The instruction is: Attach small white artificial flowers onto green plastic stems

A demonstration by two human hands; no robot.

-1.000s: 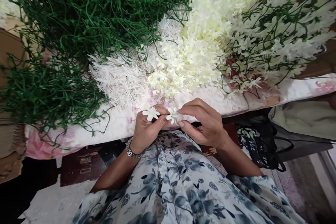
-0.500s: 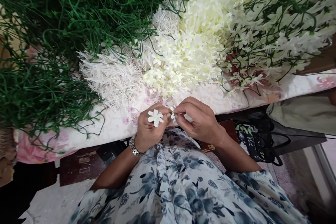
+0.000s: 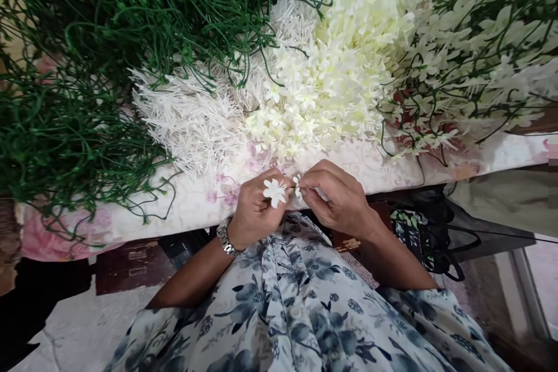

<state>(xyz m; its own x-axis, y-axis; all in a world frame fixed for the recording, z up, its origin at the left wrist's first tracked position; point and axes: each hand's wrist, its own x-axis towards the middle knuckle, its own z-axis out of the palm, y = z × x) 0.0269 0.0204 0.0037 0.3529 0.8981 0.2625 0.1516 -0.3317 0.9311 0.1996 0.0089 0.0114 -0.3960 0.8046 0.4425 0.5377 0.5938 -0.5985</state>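
Observation:
My left hand (image 3: pixel 255 212), with a metal watch at the wrist, is closed round a small white artificial flower (image 3: pixel 274 192) whose petals face up. My right hand (image 3: pixel 337 200) pinches a second small white flower piece (image 3: pixel 297 184) between thumb and forefinger, right beside the first. The two hands touch at the fingertips, just above my lap and in front of the cloth-covered surface's edge (image 3: pixel 187 209).
On the floral cloth lie a heap of green plastic stems (image 3: pixel 108 58), white spiky pieces (image 3: pixel 192 122), a mound of cream flowers (image 3: pixel 331 81) and finished flower sprigs with green stems (image 3: pixel 475 52). A dark bag (image 3: pixel 418 238) sits at the right.
The flower in my left hand has turned and shifted right toward my right hand. My right hand has closed in, so less of its flower piece shows. The view shifted slightly.

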